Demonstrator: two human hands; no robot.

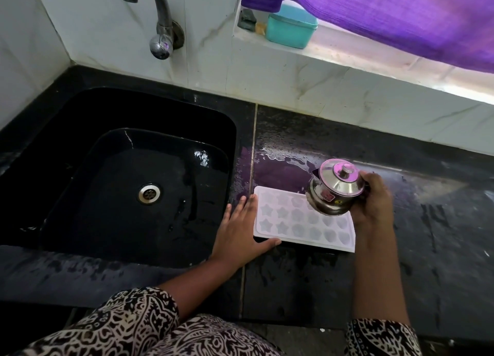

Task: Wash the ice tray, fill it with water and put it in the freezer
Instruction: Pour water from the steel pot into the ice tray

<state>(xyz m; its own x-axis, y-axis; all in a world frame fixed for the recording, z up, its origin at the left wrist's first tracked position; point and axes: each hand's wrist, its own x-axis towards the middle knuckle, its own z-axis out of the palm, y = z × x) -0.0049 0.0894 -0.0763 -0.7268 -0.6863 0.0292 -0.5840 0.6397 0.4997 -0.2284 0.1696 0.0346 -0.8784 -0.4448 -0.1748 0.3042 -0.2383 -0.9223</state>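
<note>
The ice tray [294, 223] is a thin, milky-white plastic rectangle moulded with rows of star and rounded cavities. It lies flat on the table [433, 248], a glossy black stone slab streaked with wet, just right of the sink [80, 131]. The left grip [240, 230] is flat and spread, fingers straight along the tray's left edge and thumb touching its near corner. The right grip [374, 200] is wrapped round a small stainless-steel kettle [334, 188], which is polished, round-bellied and has a knobbed lid and short spout. It is held tilted above the tray's far right cavities. A puddle [283, 156] shines on the stone behind the tray. The sink is a deep black basin with rounded corners and a steel drain [149, 193]. A curved chrome tap [160, 21] comes out of white, veined wall tiles. On the window ledge [347, 59] sits a teal plastic box [290, 28] under a purple cloth [401, 13].
</note>
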